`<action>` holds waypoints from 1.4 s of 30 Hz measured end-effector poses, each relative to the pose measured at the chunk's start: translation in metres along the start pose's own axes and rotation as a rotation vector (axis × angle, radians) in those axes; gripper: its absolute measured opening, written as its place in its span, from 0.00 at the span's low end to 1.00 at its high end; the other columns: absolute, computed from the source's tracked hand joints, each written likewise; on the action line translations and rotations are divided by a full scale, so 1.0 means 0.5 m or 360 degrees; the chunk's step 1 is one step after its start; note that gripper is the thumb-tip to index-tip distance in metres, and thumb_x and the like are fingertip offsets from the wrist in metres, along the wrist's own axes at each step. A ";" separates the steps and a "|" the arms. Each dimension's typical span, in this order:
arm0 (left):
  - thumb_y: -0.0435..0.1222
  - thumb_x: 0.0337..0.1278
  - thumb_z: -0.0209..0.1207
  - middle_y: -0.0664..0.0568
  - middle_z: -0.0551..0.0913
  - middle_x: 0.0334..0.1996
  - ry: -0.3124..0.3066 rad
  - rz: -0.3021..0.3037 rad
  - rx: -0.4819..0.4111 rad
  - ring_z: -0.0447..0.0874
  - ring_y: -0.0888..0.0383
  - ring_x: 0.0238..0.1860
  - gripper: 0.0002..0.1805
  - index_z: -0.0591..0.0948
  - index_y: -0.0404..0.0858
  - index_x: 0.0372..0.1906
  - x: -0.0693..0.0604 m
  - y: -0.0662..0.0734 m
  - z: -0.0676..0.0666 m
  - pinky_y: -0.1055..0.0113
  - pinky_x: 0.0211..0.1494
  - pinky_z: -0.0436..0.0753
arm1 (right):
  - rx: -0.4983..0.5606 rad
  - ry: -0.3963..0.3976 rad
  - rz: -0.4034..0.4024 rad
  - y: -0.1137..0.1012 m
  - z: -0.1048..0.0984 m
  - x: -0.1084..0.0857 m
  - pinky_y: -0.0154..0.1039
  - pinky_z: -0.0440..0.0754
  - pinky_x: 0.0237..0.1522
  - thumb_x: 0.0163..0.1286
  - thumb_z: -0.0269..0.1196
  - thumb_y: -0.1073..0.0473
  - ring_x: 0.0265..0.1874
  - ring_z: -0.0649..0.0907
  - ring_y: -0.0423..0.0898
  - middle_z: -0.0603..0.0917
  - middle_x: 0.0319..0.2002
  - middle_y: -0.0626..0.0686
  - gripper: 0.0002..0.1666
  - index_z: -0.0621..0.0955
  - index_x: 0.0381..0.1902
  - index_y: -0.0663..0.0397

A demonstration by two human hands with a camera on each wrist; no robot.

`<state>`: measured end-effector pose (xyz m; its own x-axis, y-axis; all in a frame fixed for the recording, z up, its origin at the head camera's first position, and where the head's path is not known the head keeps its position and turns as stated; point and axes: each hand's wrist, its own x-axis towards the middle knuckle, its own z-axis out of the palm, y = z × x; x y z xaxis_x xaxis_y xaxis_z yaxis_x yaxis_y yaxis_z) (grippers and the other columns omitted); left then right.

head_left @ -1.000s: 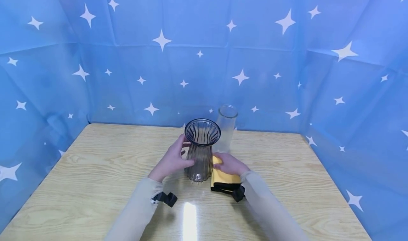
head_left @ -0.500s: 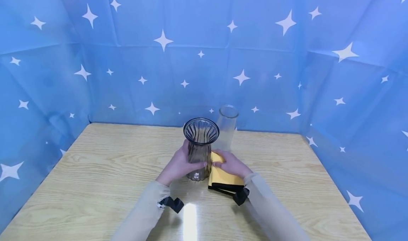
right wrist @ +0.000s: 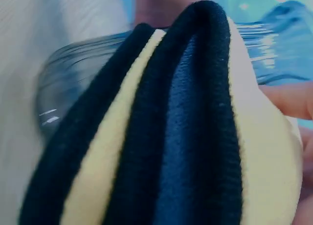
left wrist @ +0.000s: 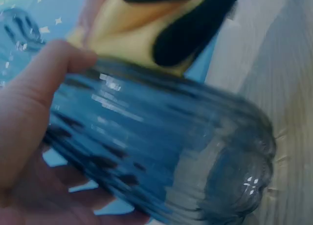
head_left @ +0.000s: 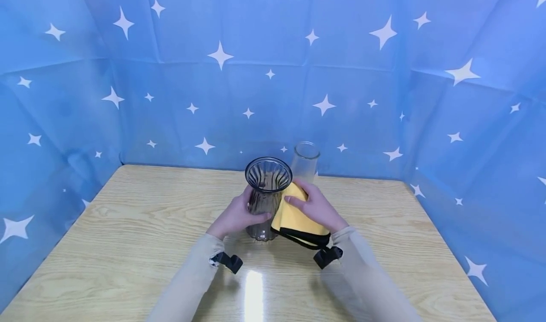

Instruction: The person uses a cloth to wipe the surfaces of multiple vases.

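A smoky grey ribbed glass vase (head_left: 262, 201) with a flared rim stands in the middle of the table. My left hand (head_left: 234, 216) grips its left side, thumb across the front and fingers behind. In the left wrist view the thumb lies along the ribbed glass (left wrist: 146, 122). On the other side, my right hand (head_left: 319, 209) holds a folded yellow cloth (head_left: 298, 220) with black edging against the vase's right side. The cloth (right wrist: 266, 161) hides much of the vase in the right wrist view. Whether the vase's base touches the table cannot be told.
Behind the right hand stands a clear straight glass vase (head_left: 304, 163), its lower part hidden. The wood-grain table (head_left: 162, 227) meets a blue star-patterned curtain (head_left: 256, 85) at the back and sides. Each wrist wears a small black camera.
My right hand has raised the yellow cloth off the table and brought it up to the vase's side. My left hand has closed in from beside the vase to grip it.
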<state>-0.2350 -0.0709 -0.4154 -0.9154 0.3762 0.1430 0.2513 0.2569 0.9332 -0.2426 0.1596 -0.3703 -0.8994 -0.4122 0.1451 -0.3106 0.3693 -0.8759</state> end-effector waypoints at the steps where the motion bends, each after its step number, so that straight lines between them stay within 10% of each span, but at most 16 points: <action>1: 0.37 0.46 0.72 0.42 0.74 0.60 -0.0026 -0.0003 0.0010 0.75 0.47 0.57 0.46 0.60 0.42 0.70 0.002 0.001 -0.003 0.52 0.60 0.75 | 0.0049 0.0026 0.0004 -0.009 -0.005 0.000 0.45 0.83 0.41 0.70 0.61 0.60 0.37 0.82 0.50 0.78 0.49 0.61 0.31 0.67 0.69 0.58; 15: 0.31 0.43 0.71 0.42 0.71 0.61 -0.0245 -0.0006 -0.0134 0.71 0.46 0.60 0.47 0.60 0.39 0.71 0.016 -0.004 -0.027 0.53 0.62 0.72 | 0.0201 0.0125 0.0060 -0.050 -0.020 0.007 0.46 0.85 0.36 0.72 0.59 0.61 0.33 0.84 0.53 0.79 0.47 0.64 0.32 0.65 0.71 0.57; 22: 0.33 0.47 0.71 0.40 0.71 0.62 -0.0278 -0.0022 -0.0135 0.71 0.44 0.61 0.47 0.58 0.37 0.71 0.016 -0.005 -0.022 0.50 0.63 0.72 | -0.0322 0.0003 -0.0114 -0.017 0.003 0.000 0.54 0.63 0.66 0.70 0.60 0.60 0.66 0.67 0.58 0.69 0.67 0.61 0.31 0.68 0.68 0.61; 27: 0.31 0.47 0.70 0.41 0.71 0.62 -0.0266 -0.0018 -0.0150 0.71 0.44 0.61 0.47 0.57 0.39 0.72 0.014 -0.004 -0.025 0.48 0.62 0.72 | -0.0471 -0.0075 -0.0205 0.010 0.016 -0.005 0.55 0.62 0.67 0.69 0.60 0.63 0.66 0.66 0.60 0.68 0.66 0.64 0.31 0.67 0.68 0.65; 42: 0.28 0.51 0.67 0.37 0.60 0.69 -0.0270 0.0106 -0.0220 0.65 0.40 0.65 0.55 0.44 0.46 0.76 0.008 -0.012 -0.019 0.46 0.65 0.67 | -0.0584 -0.0229 0.0135 0.122 0.065 -0.017 0.56 0.65 0.65 0.67 0.61 0.65 0.63 0.69 0.64 0.70 0.63 0.69 0.32 0.66 0.66 0.73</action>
<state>-0.2432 -0.0795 -0.4173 -0.8295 0.5354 0.1593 0.2535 0.1066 0.9615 -0.2438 0.1587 -0.4400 -0.8825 -0.4702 -0.0097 -0.3494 0.6692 -0.6558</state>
